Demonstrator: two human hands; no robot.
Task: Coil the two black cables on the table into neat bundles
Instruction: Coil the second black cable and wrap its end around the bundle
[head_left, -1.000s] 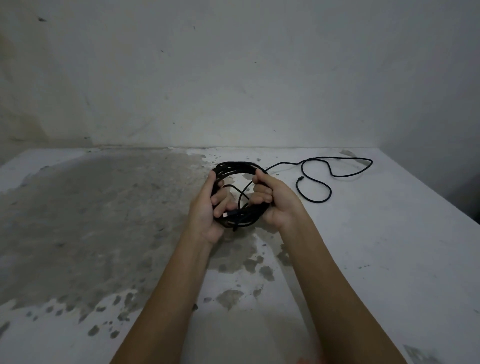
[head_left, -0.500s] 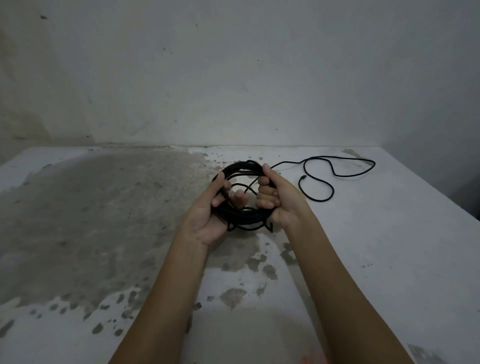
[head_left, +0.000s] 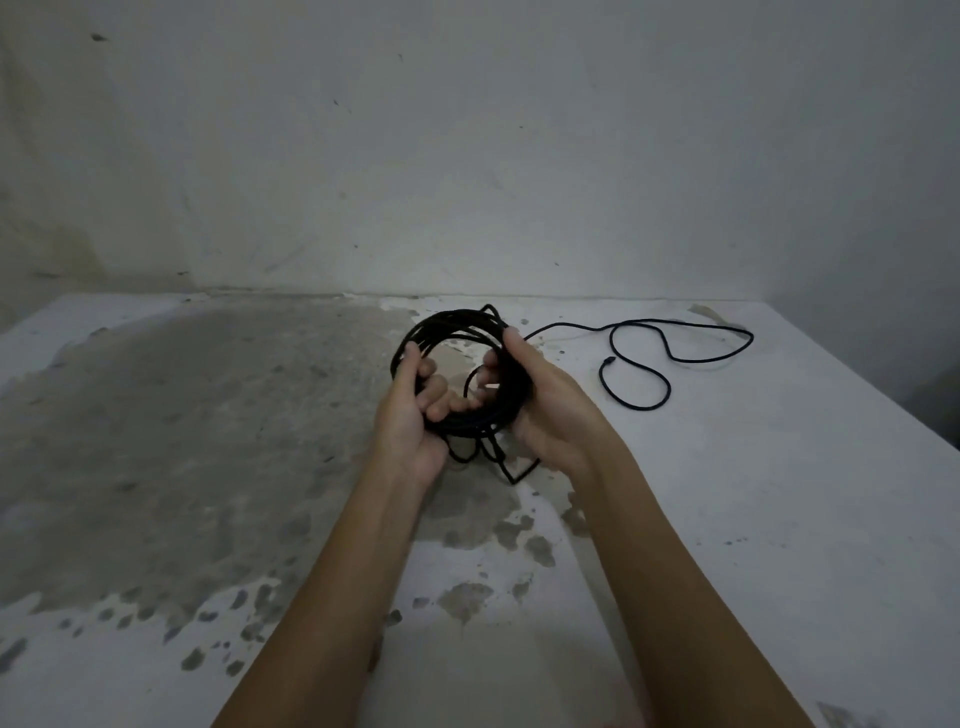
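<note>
A black cable wound into a round coil (head_left: 457, 325) is held up above the table (head_left: 779, 519) between both hands. My left hand (head_left: 410, 415) grips the coil's left and lower side, fingers curled through the ring. My right hand (head_left: 540, 405) grips its right side, thumb over the top strands. A few stray loops (head_left: 511, 467) hang below the bundle. A thin black cable (head_left: 670, 358) lies loose in curves on the table to the right of the coil, one end near my right hand.
The table has a white top with a large worn grey patch (head_left: 182, 441) on the left and middle. A plain wall (head_left: 467, 156) stands right behind it. The table's right edge (head_left: 883, 395) runs diagonally at the far right.
Both hands have lifted and turned the coil so its ring opens wider toward me. The hands sit slightly farther apart, and loops now hang under the bundle. The thin cable has not moved.
</note>
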